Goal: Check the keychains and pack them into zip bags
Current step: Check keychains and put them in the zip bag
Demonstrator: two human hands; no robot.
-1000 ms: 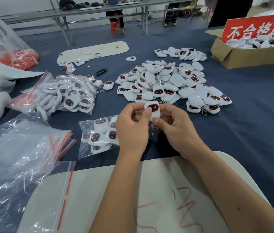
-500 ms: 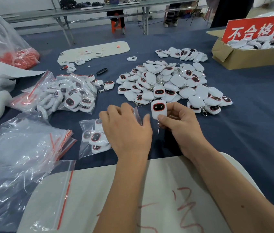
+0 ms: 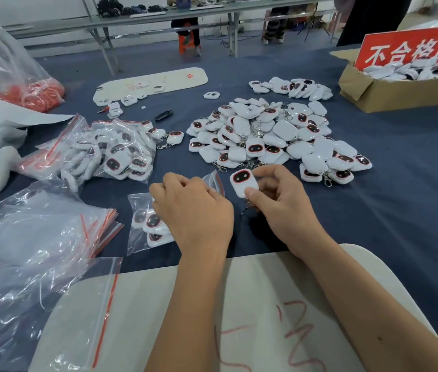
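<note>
My right hand (image 3: 279,200) pinches a white keychain (image 3: 243,182) with a dark red-rimmed face, its metal clasp hanging below. My left hand (image 3: 193,210) lies with curled fingers on a small zip bag (image 3: 142,226) that holds several keychains; the bag's mouth near the red strip sticks out past my knuckles. Whether the fingers grip the bag is hidden. A big loose pile of keychains (image 3: 271,135) spreads just beyond both hands on the blue table.
Filled zip bags (image 3: 115,154) lie at the left, empty zip bags (image 3: 38,237) at the near left. A cardboard box (image 3: 389,89) with a red sign stands far right. A white board (image 3: 158,318) lies under my forearms, another white board (image 3: 153,81) farther back.
My left hand let go of the keychain and dropped onto the small zip bag. My right hand keeps the keychain and has turned its face up, slightly to the right.
</note>
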